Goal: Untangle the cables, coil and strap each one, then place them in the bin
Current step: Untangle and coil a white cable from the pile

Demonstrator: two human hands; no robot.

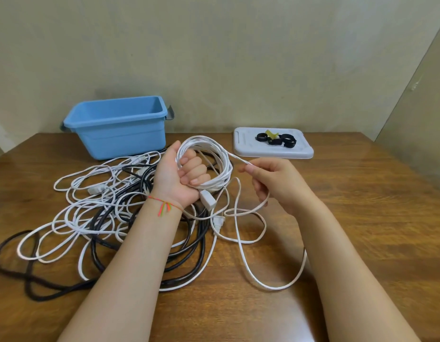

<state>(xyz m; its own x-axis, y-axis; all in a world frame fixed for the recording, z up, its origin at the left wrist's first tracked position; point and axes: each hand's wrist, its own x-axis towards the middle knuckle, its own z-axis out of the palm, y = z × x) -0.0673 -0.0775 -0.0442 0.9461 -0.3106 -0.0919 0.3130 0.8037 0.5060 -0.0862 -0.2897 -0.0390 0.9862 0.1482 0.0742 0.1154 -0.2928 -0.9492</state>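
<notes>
Far left on the wooden desk [337, 218] we log a tangle of white and black cables [95, 218], loops sprawling flat toward the near-left edge, several plug ends buried among them. Behind it, against the wall, the blue bin [120, 134] stands upright, long axis running left to right, mouth open upward.

Centre: our left hand [184, 176], palm turned toward us, fingers curled through a white coil [214, 159] and gripping it. The coil is held above the desk, standing roughly on edge, its ring facing us. A white socket block [207, 199] hangs just below the fist.

From the coil's upper right a taut strand runs rightward to our right hand [273, 183], which pinches it between thumb and fingertips. The free tail [251, 262] drops from that hand, loops across the desk toward us and curls back to a two-pin plug [218, 222].

Far right, rear: a grey lid [302, 151] lying flat, carrying several black straps [275, 139].
</notes>
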